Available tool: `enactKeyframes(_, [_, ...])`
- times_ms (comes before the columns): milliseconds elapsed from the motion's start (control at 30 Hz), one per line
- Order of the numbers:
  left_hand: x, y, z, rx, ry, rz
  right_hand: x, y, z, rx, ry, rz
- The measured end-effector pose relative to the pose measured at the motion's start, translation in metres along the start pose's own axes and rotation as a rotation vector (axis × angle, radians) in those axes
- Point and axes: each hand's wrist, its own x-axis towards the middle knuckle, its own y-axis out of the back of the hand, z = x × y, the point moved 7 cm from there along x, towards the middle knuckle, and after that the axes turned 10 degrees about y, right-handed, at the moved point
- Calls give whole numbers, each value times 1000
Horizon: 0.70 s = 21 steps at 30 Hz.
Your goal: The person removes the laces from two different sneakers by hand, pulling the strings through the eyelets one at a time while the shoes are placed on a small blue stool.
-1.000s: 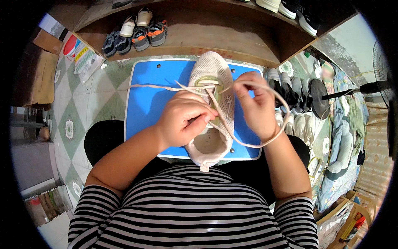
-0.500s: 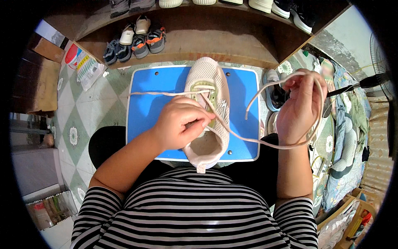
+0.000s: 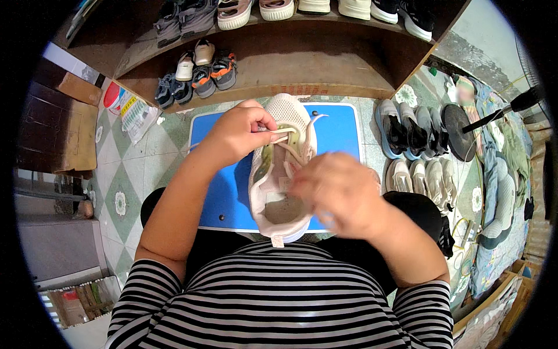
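Note:
A pale beige mesh sneaker (image 3: 260, 203) lies on a blue board, toe away from me and heel tab toward me. Its cream shoelace (image 3: 294, 152) runs through the front eyelets; one end juts out past the shoe's right side, and another stretch shows left of my wrist. My left hand (image 3: 241, 132) is closed at the front of the lacing, thumb and forefinger pinching the lace near the top eyelets. Over the shoe's right side, my right hand (image 3: 340, 195) is smeared by motion, so its fingers and anything in them cannot be made out.
The blue board (image 3: 226, 198) with a white rim rests before my knees. Beyond it stands a wooden shoe rack (image 3: 314, 64) holding several pairs. More shoes (image 3: 410, 131) line the floor at right, beside a fan's round base (image 3: 459, 132). A red bucket (image 3: 111, 98) stands at far left.
My left hand has moved forward and left to the front of the lacing. My right hand has come in from the far right, where it held a long loop of lace, to the shoe.

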Motion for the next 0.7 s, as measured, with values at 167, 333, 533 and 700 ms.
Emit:
enactKeyframes(167, [0,3,11,255,-193,127,-8,-51,-29,125,-76,-261])
enactKeyframes(333, [1,9,5,226,-97,261,-14,-64,-25,76,-93,-323])
enactKeyframes(533, [-5,5,-28,-497,210,52,-13,-60,-23,58,-63,-220])
enactKeyframes(700, [-6,7,-44,-347,97,33,-10,-61,-23,26,-51,-189])
